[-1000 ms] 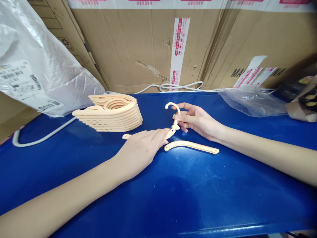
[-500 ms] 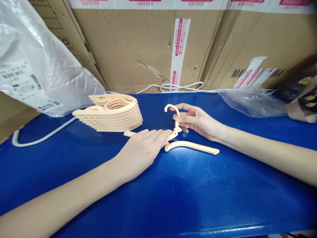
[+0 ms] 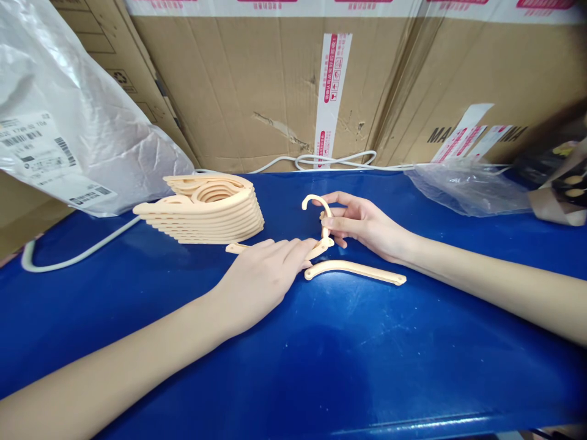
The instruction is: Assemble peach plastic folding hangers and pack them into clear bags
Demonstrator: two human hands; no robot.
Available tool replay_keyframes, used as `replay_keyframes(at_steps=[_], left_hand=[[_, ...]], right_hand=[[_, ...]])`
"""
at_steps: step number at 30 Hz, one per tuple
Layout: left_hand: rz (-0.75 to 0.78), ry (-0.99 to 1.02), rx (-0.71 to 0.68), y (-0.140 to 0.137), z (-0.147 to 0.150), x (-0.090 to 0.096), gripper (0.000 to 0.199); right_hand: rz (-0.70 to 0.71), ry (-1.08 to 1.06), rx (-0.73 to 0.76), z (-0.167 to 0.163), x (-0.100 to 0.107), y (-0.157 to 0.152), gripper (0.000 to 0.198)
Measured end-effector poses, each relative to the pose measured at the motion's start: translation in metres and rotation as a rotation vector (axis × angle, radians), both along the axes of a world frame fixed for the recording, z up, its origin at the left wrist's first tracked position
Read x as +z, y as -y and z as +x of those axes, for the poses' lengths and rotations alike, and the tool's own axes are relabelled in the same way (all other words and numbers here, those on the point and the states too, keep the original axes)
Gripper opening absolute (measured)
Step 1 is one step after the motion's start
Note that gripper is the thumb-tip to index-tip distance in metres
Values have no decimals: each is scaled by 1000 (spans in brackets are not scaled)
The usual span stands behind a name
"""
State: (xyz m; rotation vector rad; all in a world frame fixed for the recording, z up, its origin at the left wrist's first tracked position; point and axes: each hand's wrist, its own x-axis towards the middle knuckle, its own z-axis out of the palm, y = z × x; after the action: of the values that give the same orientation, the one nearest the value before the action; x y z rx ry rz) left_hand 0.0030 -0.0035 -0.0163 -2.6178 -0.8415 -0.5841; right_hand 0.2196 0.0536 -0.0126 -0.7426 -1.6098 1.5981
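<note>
Under my left hand (image 3: 270, 275) lies a cream plastic hanger arm (image 3: 236, 248); my fingers close over its middle, so only its two ends show. Between the thumb and fingers of my right hand (image 3: 362, 226) is a cream hanger hook (image 3: 315, 200), held upright with its curl toward the left. The hook's lower end meets the right end of the hanger arm; whether the two are locked together is hidden. Just to the right, a second, loose hanger arm (image 3: 355, 269) rests on the blue table, touched by neither hand.
A neat stack of folded cream hangers (image 3: 206, 214) stands left of my hands. Behind it leans a white parcel bag (image 3: 114, 128). Cardboard boxes (image 3: 257, 79) line the back edge, with a white cable (image 3: 275, 162) before them. A clear plastic bag (image 3: 468, 192) lies at the right.
The hook and the hanger arm have shifted slightly left, and the hook's base now sits closer against the arm's end. Both hands keep their grips; the loose arm has not moved.
</note>
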Motion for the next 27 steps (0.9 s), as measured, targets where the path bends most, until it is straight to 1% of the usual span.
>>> replay_keyframes(at_steps=[6,9,14,17,22,27], left_hand=[[-4,-18,5,0,-1,0,30],[-6,-12,7,1,-1,1,30],[37,-3,-20,1,1,2,29],[40,16,-33,2,1,2,28],[22,63,-28,1,-1,2,28],[23,57,-19,0,-2,0,29]], right_hand=[[26,22,-47,-2,1,3,36],[4,4,-76,-3,1,4,37],[-111,-35,-20,-3,5,3,37],[-156,-54,15,-2,7,2,36],[-167,-91,6,1,5,0,38],[-161,-93,0,1,5,1,39]])
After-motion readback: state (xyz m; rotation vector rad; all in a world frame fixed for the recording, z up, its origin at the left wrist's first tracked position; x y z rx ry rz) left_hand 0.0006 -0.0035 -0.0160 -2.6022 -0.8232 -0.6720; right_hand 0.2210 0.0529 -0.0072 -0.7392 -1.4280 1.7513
